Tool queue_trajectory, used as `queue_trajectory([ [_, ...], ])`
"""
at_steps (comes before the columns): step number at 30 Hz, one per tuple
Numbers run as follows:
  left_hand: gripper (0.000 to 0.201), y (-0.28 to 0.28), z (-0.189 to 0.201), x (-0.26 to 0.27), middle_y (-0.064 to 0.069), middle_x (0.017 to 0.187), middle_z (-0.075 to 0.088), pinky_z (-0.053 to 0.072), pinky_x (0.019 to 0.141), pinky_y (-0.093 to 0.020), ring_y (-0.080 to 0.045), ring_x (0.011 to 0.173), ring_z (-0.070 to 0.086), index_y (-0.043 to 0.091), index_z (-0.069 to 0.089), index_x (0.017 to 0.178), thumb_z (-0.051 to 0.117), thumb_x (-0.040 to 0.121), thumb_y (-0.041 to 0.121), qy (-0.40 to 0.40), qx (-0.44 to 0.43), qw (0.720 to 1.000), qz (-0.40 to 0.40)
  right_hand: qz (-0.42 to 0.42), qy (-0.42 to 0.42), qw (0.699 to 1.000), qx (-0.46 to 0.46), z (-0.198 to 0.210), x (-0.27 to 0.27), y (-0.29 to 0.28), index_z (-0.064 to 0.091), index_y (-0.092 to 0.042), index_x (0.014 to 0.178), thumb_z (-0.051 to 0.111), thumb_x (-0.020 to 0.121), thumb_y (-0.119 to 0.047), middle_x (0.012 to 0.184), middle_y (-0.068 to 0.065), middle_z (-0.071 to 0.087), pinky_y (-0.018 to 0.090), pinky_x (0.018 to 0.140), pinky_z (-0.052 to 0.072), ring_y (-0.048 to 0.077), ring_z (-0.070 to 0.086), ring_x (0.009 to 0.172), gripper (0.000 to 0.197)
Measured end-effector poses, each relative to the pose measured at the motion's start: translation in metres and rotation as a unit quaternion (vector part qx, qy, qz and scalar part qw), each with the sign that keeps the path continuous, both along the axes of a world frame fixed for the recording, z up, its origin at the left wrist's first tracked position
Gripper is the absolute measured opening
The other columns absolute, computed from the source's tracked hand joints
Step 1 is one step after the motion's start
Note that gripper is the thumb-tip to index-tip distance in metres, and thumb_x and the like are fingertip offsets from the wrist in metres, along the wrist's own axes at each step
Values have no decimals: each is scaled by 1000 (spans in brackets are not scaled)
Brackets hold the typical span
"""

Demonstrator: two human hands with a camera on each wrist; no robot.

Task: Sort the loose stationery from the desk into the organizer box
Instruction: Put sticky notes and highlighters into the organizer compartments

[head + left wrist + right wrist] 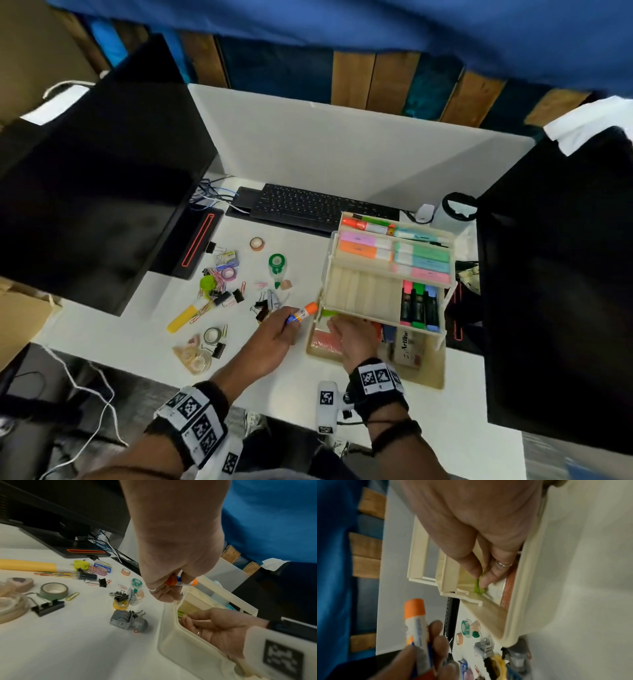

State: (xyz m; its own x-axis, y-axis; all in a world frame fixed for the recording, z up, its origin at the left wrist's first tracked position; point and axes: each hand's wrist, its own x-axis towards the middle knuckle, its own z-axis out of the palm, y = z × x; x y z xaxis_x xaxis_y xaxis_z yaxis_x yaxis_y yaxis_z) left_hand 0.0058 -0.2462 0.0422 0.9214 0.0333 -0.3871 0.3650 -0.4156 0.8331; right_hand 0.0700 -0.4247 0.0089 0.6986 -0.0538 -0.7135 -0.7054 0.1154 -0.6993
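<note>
The cream organizer box [359,291] stands at the desk's right with its tiered trays swung open; the trays hold highlighters and sticky notes. My left hand [291,325] grips a glue stick [301,313] with an orange cap just left of the box's base, held above the desk. In the left wrist view the glue stick [180,581] lies across the curled fingers [161,595]. My right hand [330,322] reaches into the box's lower base under the trays. There its fingertips [486,580] pinch a thin green piece [477,586] in the front left corner.
Loose items lie left of the box: a yellow highlighter [183,318], tape rolls [213,335], binder clips [48,606], paper clips, a green correction tape [276,265] and a grey metal piece [126,619]. A keyboard [301,205] lies behind, and a black monitor [102,171] stands at the left.
</note>
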Motion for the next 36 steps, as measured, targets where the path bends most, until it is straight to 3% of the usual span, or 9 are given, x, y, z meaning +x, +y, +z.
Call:
queue_trajectory([
  [3, 21, 2, 1, -4, -15, 105, 57, 42, 82, -11, 7, 93, 53, 19, 64, 121, 51, 106, 14, -57, 50, 997, 9, -53, -7, 992, 118, 0, 4, -1, 74, 1, 95, 70, 88, 7, 98, 14, 76, 28, 83, 58, 21, 71, 91, 10],
  [5, 25, 3, 2, -5, -13, 106, 52, 40, 79, -4, 14, 90, 50, 12, 67, 124, 54, 104, 6, -79, 64, 995, 5, -52, -5, 985, 163, 2, 5, -6, 71, 6, 107, 67, 91, 8, 110, 17, 75, 35, 98, 56, 24, 71, 103, 17],
  [8, 29, 2, -1, -2, 2, 99, 51, 38, 81, -8, 5, 90, 50, 20, 68, 128, 60, 101, 11, -107, 110, 986, -65, -58, 13, 982, 177, 10, 0, -28, 65, 17, 106, 60, 92, 13, 109, 29, 71, 35, 96, 58, 30, 73, 97, 15],
  [11, 29, -6, -4, 3, 8, 102, 58, 45, 85, -23, -9, 92, 57, 26, 71, 126, 66, 98, 23, -134, 153, 973, -112, -41, 20, 982, 184, 15, -10, -60, 67, 15, 107, 60, 94, 8, 105, 30, 73, 30, 80, 63, 31, 75, 92, 16],
  [16, 27, -33, -6, 9, 9, 110, 70, 48, 85, -37, -19, 94, 57, 33, 75, 117, 72, 93, 22, -141, 237, 942, -189, -30, -25, 989, 141, 16, -28, -103, 70, 10, 106, 60, 98, 1, 103, 28, 74, 32, 79, 63, 32, 73, 93, 15],
  [20, 31, -43, -10, 14, 13, 108, 72, 48, 83, -39, -20, 91, 54, 44, 72, 120, 69, 93, 29, -117, 323, 911, -228, -12, -61, 993, 96, 15, -41, -119, 73, 2, 84, 60, 97, 4, 87, 25, 70, 35, 81, 56, 32, 65, 82, 18],
  [25, 19, -50, -12, 18, 4, 96, 69, 38, 86, -37, -22, 100, 53, 40, 74, 109, 60, 99, 32, -72, 379, 884, -264, 28, -79, 995, 47, 15, -45, -120, 78, -5, 94, 66, 96, -3, 90, 19, 77, 33, 82, 61, 28, 73, 86, 11],
  [31, 24, -44, -13, 17, -2, 88, 50, 35, 99, -44, -26, 105, 47, 33, 70, 111, 47, 105, 32, -30, 360, 887, -288, 132, -129, 982, -29, 16, -38, -99, 77, -14, 94, 68, 95, -6, 89, 12, 78, 40, 85, 63, 35, 74, 90, 13],
  [36, 20, -19, -11, 3, 8, 87, 68, 47, 86, -39, -16, 92, 50, 37, 70, 110, 54, 102, 27, -107, 237, 934, -245, 259, -194, 942, -87, 25, -27, -67, 78, -19, 91, 67, 95, -14, 81, -3, 76, 24, 73, 56, 9, 72, 78, 13],
])
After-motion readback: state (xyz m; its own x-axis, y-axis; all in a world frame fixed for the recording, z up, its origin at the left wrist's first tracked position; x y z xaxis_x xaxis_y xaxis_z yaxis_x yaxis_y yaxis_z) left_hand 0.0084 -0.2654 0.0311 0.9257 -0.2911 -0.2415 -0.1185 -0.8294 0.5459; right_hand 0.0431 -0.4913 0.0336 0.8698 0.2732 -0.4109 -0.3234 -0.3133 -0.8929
